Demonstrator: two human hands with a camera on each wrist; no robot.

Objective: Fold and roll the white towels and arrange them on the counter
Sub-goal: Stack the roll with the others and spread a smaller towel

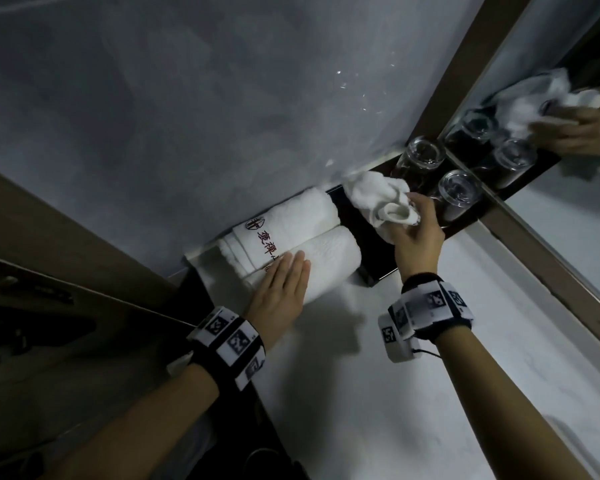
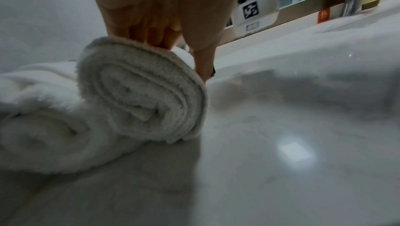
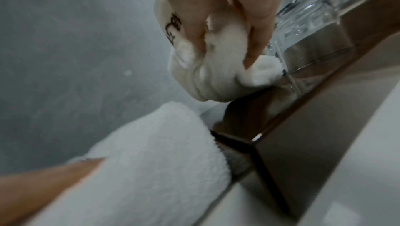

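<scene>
Here the left hand [image 1: 284,289] lies flat, fingers straight, on the nearer rolled towel [image 1: 329,261] on the bench [image 1: 378,393]. The right hand [image 1: 418,233] grips a small crumpled towel [image 1: 378,197] beside two glasses [image 1: 459,188].

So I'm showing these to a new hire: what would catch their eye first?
Probably the two rolled white towels against the grey wall, the left hand resting flat on the nearer one. Next, the small bunched towel the right hand grips above the dark tray, beside two upturned glasses.
</scene>
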